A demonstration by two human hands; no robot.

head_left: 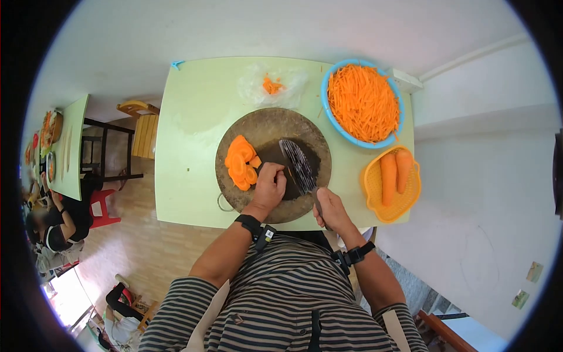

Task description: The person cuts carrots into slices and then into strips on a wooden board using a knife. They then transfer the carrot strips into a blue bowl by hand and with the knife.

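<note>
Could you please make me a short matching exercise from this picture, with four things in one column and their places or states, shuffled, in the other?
Things
1. Knife
2. Blue basin
3. Yellow basket
4. Carrot slices

Places and states
A. Contains two whole carrots
B. In a pile on the round board
C. Gripped by the handle in the right hand
D. Heaped with shredded carrot

Right pairs: 1-C, 2-D, 3-A, 4-B
</note>
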